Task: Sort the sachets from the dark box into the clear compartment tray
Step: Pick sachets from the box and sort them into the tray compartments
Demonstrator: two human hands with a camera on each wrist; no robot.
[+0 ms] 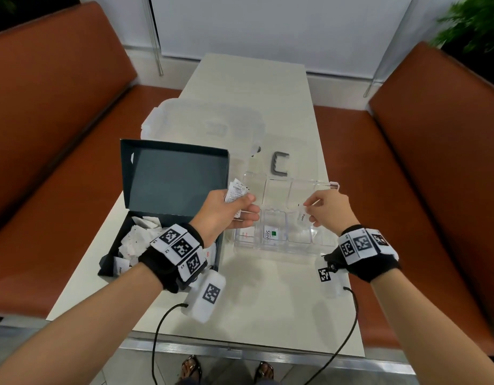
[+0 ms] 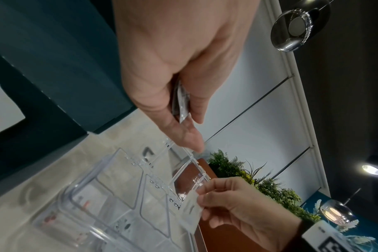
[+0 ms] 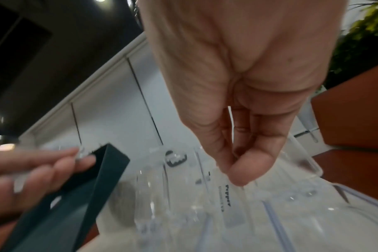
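Pinching the pepper sachet (image 1: 302, 217) in my right hand (image 1: 330, 211) above the clear tray (image 1: 321, 247), while my left hand (image 1: 226, 211) gripped a bunch of sachets (image 1: 236, 191), I risked dropping it into the wrong compartment.

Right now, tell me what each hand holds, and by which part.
Left hand grips a bunch of white paper sachets by their lower ends. Right hand pinches one white Pepper sachet by its top edge.
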